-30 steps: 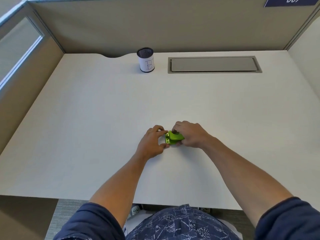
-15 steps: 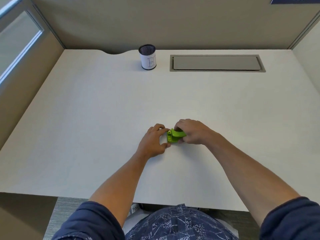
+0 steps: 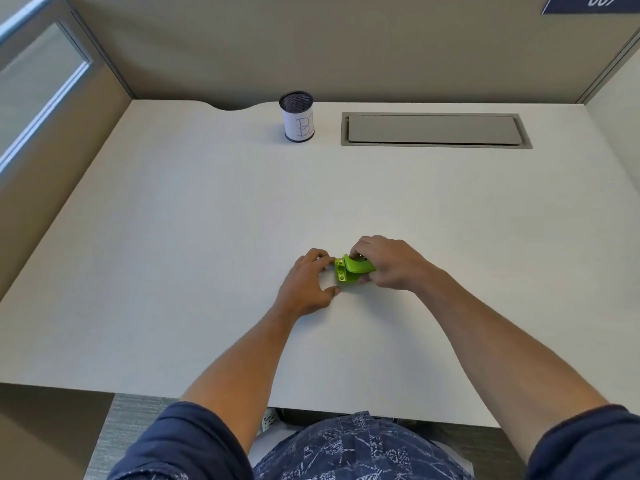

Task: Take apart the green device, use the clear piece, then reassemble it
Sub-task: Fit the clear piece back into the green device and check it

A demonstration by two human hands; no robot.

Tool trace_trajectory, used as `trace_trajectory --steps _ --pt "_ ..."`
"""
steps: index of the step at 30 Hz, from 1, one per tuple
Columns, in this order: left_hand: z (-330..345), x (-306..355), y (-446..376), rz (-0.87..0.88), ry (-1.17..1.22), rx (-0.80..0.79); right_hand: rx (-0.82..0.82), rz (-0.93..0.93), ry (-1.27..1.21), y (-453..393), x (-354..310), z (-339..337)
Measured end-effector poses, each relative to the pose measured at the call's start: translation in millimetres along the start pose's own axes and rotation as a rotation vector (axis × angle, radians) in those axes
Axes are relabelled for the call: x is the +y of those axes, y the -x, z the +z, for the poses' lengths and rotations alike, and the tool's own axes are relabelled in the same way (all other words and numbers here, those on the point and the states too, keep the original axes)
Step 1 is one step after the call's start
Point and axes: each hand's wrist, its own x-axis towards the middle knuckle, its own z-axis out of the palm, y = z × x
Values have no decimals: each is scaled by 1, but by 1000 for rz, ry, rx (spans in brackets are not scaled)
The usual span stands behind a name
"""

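Now the right hand (image 3: 391, 263) grips the green device (image 3: 351, 270) near the desk's (image 3: 173, 237) middle; the left hand (image 3: 306, 284), half curled, touches its left end with a fingertip

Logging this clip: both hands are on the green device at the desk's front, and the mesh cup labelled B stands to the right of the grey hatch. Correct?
Not quite. In the head view the mesh cup stands left of the grey hatch. Both the left hand and right hand are on the green device.

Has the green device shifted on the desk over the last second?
Cannot tell. The green device sits about as far below the cup as before; the camera itself moved.
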Motion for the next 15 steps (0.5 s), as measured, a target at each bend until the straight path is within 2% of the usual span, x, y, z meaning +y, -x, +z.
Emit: trace_trajectory --steps 6,12,15 --pt "1 1 0 -7 -6 1 -2 49 -62 -1 2 7" --pt "13 11 3 -57 15 107 84 224 -440 2 9 4" --pt "18 13 3 -55 -4 147 130 261 -536 1 14 -1"
